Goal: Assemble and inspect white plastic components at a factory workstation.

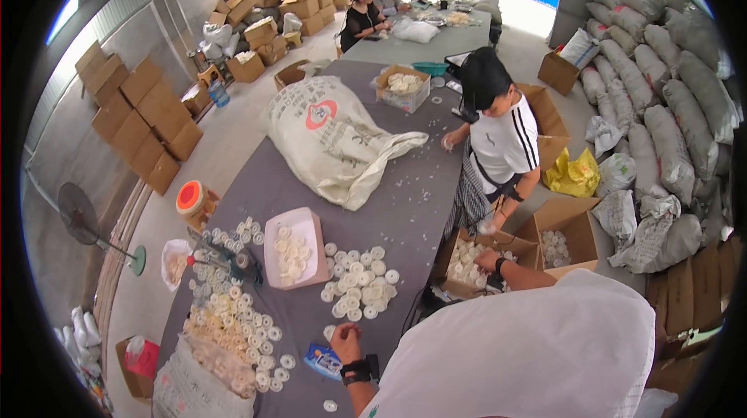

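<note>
My left hand [346, 342], a dark band at its wrist, is over the near table edge with its fingers curled. What they hold, if anything, does not show. Beside it are a blue packet [323, 360] and a pale round disc [330, 332]. At the right, my right hand [489, 261] reaches into a cardboard box [527, 253] of white round plastic pieces [464, 264]; its fingertips are too unclear to read. Ahead of my left hand, a pile of white ring-shaped discs [362, 284] lies beside a pink-white tray [313, 223] with cream pieces inside.
White cloth [513, 348] covers the lower right. A co-worker [502, 138] stands at the table's right side, one hand near the box. A big woven sack [331, 138] lies on the table. More discs [233, 317] and a small bench press [243, 262] are at the left.
</note>
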{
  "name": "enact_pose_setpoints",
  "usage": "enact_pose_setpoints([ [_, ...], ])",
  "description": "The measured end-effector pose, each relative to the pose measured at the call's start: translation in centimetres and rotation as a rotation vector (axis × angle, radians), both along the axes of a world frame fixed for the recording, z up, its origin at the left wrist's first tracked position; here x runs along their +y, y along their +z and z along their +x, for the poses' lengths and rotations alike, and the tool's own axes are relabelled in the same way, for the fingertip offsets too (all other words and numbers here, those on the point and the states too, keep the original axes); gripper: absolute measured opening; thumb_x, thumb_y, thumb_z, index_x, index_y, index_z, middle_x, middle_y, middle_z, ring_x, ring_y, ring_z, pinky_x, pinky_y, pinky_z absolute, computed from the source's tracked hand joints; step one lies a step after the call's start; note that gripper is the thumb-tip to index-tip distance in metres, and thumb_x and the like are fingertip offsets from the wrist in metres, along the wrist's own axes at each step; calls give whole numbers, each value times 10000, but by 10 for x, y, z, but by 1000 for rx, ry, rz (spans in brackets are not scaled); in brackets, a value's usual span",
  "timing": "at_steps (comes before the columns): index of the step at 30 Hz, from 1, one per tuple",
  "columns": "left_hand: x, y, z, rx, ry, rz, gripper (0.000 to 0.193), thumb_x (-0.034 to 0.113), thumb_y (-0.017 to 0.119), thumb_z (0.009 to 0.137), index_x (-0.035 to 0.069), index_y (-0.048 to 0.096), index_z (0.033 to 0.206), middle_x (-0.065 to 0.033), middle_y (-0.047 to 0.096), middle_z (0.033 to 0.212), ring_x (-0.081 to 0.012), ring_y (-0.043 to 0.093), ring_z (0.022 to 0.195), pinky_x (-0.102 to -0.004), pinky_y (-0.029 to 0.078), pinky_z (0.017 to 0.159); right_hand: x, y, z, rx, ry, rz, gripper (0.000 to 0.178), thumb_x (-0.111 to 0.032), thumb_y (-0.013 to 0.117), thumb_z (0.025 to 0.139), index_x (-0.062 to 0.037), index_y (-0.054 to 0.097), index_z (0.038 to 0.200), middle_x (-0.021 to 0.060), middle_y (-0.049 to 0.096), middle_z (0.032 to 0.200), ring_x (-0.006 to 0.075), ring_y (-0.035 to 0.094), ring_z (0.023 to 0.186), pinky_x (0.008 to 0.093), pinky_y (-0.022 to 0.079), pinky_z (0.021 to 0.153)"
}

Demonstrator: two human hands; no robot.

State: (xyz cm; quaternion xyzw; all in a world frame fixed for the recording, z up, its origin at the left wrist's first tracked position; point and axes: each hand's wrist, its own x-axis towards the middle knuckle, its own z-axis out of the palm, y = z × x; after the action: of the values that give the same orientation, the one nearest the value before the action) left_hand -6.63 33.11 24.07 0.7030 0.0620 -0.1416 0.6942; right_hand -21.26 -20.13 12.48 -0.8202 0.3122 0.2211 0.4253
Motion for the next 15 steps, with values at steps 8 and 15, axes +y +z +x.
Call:
enact_pose_setpoints([
  [8, 6, -7, 5, 9, 51, -19, 149, -57, 558, 922, -9, 680, 993, -86, 719, 868, -167, 698, 756, -288, 578, 692, -32, -76, -59, 113, 370, -202, 297, -297, 610, 939, -33, 745, 948, 120, 776, 953, 276, 740, 832, 423, 586, 735],
  [15, 18, -31, 14, 40, 173, -46, 167, -68, 555, 903, -28, 673, 1015, -109, 718, 906, -184, 702, 770, -303, 604, 694, -42, -63, -83, 148, 429, -134, 237, -287, 763, 856, -104, 707, 995, 40, 781, 1107, 310, 729, 1055, 435, 579, 815],
])
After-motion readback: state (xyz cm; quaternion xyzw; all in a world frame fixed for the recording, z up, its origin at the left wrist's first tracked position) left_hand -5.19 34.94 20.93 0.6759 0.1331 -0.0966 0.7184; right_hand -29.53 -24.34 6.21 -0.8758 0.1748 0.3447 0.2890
